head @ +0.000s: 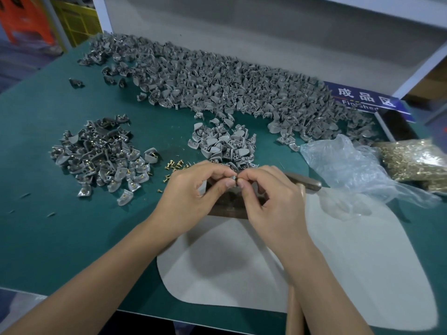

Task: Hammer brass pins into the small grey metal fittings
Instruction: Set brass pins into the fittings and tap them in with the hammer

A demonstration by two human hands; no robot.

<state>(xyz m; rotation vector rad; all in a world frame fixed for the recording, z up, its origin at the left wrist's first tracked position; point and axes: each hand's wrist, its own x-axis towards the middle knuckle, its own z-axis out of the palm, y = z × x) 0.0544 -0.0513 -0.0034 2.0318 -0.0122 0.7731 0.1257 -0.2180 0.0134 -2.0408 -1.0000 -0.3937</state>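
Behind both hands' fingers (228, 182), pinched w/ left hand (193, 189) on fitting (232, 178), right hand (271, 192) on pin (237, 182): fittings heap (225, 146).

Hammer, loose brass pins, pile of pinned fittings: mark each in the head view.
hammer (305, 182): head view, on its dark metal head, right of the hands.
loose brass pins (174, 165): head view, middle of the scatter on the green mat.
pile of pinned fittings (101, 155): head view, centre of the left heap.

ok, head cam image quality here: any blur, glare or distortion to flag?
Head view: wide-angle bend curves the table edge; blue sign and far fittings pile are soft; glare on the plastic bag and brass pins heap; hands fairly sharp, with soft shadows on the white mat.
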